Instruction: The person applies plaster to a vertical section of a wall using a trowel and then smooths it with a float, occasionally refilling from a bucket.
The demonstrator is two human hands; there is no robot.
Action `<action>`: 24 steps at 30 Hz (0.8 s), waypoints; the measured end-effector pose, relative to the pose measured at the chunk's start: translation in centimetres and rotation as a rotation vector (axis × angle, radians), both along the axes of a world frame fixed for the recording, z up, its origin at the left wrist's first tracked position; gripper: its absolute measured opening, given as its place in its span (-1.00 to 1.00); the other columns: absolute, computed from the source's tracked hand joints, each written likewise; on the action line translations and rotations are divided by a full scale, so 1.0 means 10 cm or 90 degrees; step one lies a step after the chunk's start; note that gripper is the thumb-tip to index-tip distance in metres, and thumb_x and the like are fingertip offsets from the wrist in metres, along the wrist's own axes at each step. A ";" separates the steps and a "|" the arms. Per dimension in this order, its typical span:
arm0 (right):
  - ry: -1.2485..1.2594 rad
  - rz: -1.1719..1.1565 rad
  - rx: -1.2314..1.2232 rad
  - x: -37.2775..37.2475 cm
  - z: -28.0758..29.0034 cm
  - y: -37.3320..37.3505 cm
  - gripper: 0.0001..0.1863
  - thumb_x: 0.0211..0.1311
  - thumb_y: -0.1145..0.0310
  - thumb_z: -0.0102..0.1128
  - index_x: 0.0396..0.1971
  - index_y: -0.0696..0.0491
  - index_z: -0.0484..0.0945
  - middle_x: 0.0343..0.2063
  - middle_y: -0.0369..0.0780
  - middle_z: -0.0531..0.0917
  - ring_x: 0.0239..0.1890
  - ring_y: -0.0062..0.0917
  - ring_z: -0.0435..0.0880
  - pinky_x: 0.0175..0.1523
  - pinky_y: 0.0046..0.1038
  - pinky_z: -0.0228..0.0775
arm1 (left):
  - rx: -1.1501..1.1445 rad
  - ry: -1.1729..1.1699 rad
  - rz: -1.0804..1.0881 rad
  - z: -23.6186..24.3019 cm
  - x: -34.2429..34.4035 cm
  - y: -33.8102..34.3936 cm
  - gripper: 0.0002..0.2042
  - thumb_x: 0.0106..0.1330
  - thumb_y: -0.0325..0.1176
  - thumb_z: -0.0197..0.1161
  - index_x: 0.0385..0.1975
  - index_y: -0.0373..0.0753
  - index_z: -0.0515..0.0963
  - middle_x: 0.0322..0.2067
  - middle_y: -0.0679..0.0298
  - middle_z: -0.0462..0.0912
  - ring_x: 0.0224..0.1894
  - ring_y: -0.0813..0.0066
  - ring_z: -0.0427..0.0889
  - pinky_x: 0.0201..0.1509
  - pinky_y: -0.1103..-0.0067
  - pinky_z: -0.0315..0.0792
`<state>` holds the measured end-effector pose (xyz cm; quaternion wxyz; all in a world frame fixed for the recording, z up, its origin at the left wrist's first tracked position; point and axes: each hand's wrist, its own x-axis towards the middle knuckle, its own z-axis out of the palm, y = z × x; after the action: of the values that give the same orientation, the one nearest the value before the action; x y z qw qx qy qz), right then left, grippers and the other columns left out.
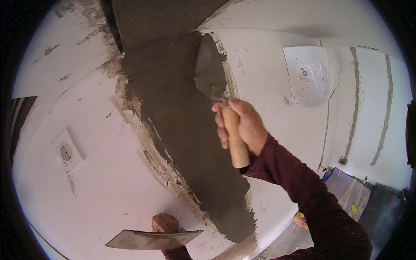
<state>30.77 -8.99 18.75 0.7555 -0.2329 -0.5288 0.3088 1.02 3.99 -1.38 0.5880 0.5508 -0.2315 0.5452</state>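
Observation:
My right hand (240,125) grips the wooden handle (234,138) of a pointed trowel, whose mortar-coloured blade (207,65) lies at the right edge of a wide band of dark grey mortar (173,121) on the white wall. Low in the view, my left hand (166,223) is closed on a flat rectangular steel float (134,240), held level beside the lower left edge of the band. Rough, pale streaks border the mortar on both sides.
A white socket (65,151) is on the left wall. A white plastic fixture (305,73) hangs right of the band. Two grey filled channels (355,104) run down the right wall. A purple board (346,190) and dark sheet (383,216) lie at lower right.

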 end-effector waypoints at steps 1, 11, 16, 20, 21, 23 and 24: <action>0.017 0.003 0.012 -0.11 0.01 0.09 -0.50 0.37 -0.09 -0.04 -0.17 0.12 0.46 -0.54 -0.27 0.48 -0.69 -0.50 0.51 -0.63 -0.40 0.41 | -0.013 0.001 -0.032 0.05 0.00 -0.04 -0.58 0.32 -0.14 0.31 -0.69 -0.10 0.27 -0.83 0.40 0.31 -0.84 0.65 0.17 -0.79 0.64 0.05; 0.119 0.103 0.068 -1.06 0.24 0.53 -0.52 0.43 -0.08 -0.12 -0.12 0.12 0.36 -0.46 -0.24 0.50 -0.60 -0.37 0.65 -0.49 -0.22 0.63 | -0.001 -0.013 -0.161 -0.03 -0.12 0.10 -0.61 0.23 -0.17 0.40 -0.70 -0.20 0.40 -0.84 0.33 0.38 -0.87 0.63 0.23 -0.80 0.64 0.13; 0.105 0.105 0.078 -1.39 0.27 0.60 -0.55 0.46 -0.03 -0.15 -0.15 0.12 0.34 -0.49 -0.22 0.50 -0.65 -0.37 0.62 -0.55 -0.26 0.56 | 0.029 0.005 -0.200 -0.10 -0.12 0.20 -0.55 0.24 -0.14 0.38 -0.78 -0.22 0.38 -0.84 0.28 0.41 -0.85 0.61 0.29 -0.80 0.64 0.14; -0.064 0.034 0.064 -1.57 0.02 0.50 -0.59 0.49 0.02 -0.17 -0.22 0.11 0.39 -0.59 -0.24 0.47 -0.73 -0.45 0.53 -0.66 -0.37 0.38 | 0.032 0.006 -0.141 -0.09 -0.15 0.15 -0.61 0.25 -0.07 0.36 -0.60 -0.23 0.45 -0.75 0.32 0.41 -0.76 0.58 0.34 -0.72 0.64 0.21; -0.156 -0.037 0.053 -1.46 -0.10 0.42 -0.62 0.50 0.06 -0.16 -0.23 0.12 0.40 -0.59 -0.25 0.47 -0.73 -0.45 0.52 -0.66 -0.33 0.38 | -0.008 -0.004 -0.081 -0.08 -0.12 0.06 -0.63 0.26 -0.05 0.34 -0.54 -0.23 0.46 -0.72 0.33 0.41 -0.74 0.57 0.34 -0.70 0.64 0.23; -0.243 -0.074 0.007 -1.27 -0.35 0.23 -0.66 0.51 0.10 -0.12 -0.25 0.11 0.42 -0.62 -0.28 0.46 -0.74 -0.49 0.47 -0.67 -0.34 0.34 | -0.043 -0.018 -0.059 -0.11 -0.18 -0.02 -0.64 0.29 -0.03 0.31 -0.43 -0.23 0.48 -0.67 0.35 0.40 -0.69 0.55 0.35 -0.64 0.61 0.29; -0.239 -0.064 -0.027 -1.12 -0.47 0.07 -0.67 0.50 0.10 -0.08 -0.25 0.10 0.44 -0.64 -0.31 0.45 -0.76 -0.54 0.43 -0.69 -0.40 0.31 | -0.033 -0.022 -0.120 -0.14 -0.17 0.07 -0.65 0.31 -0.02 0.28 -0.38 -0.23 0.48 -0.65 0.36 0.39 -0.66 0.53 0.37 -0.60 0.58 0.32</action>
<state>19.59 -8.26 14.10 0.6533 -0.3282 -0.6413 0.2330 -0.63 4.65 -2.78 0.6467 0.5015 -0.2779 0.5030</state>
